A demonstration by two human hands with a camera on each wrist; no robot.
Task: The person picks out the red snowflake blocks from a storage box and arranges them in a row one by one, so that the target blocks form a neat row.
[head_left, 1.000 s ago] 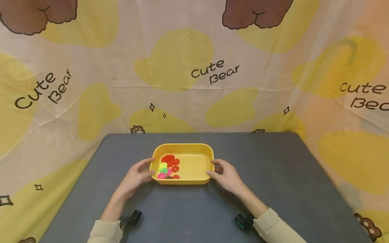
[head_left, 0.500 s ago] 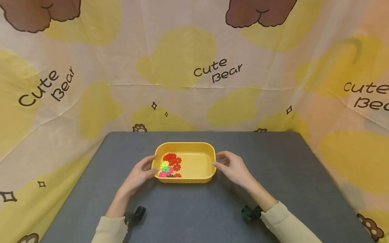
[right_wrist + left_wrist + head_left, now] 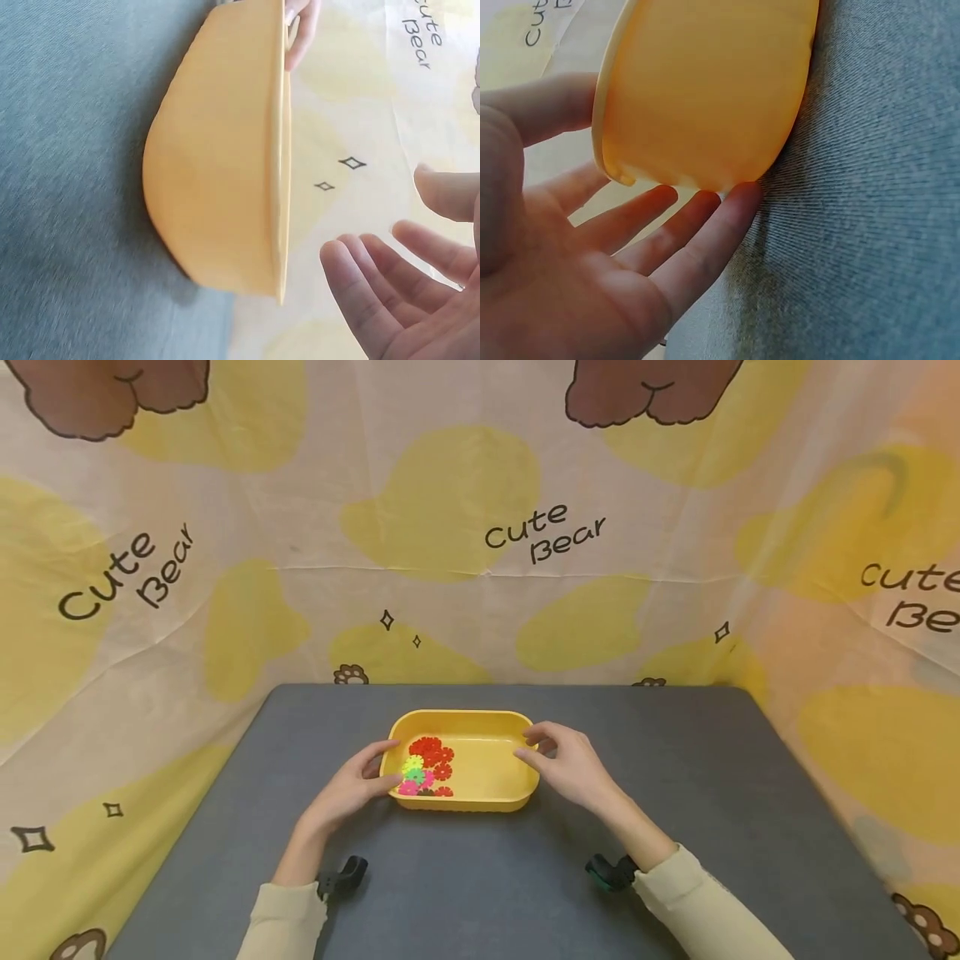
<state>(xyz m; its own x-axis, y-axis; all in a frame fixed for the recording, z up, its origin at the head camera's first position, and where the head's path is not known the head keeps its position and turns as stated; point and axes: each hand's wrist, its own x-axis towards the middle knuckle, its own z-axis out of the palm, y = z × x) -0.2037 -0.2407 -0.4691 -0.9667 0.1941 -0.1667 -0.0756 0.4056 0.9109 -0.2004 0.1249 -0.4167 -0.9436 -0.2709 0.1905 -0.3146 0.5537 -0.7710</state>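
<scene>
Near the far edge of the counter [image 3: 660, 760], a little nearer its left corner than its right, sits a yellow tray [image 3: 487, 764], upright, with its long sides running along that edge. Small toothed discs lie in the tray's left end: a cluster of red discs [image 3: 427, 747] towards the far wall, with more red ones down to the near wall, then a yellow disc [image 3: 412, 764], a green disc [image 3: 416, 776], pink discs [image 3: 408, 787] and a dark disc [image 3: 425, 792] partly hidden behind the near rim. The tray's other end shows its bare floor.

The left hand [image 3: 348, 787] is at the tray end facing the counter's left edge. Its grip pinches that end, the thumb over the rim and fingertips against the outside of the wall. The right hand [image 3: 573, 768] is at the end facing the counter's right edge. Its grip is loosely spread, fingers slightly bent and holding nothing; the right wrist view shows its fingertips just beside the rim, apart from it.

Pale sleeves [image 3: 705, 902] cover both forearms, with a dark device [image 3: 345, 877] at each wrist. Beyond the counter's far edge hangs a patterned cloth [image 3: 465, 610] lettered "Cute Bear"
</scene>
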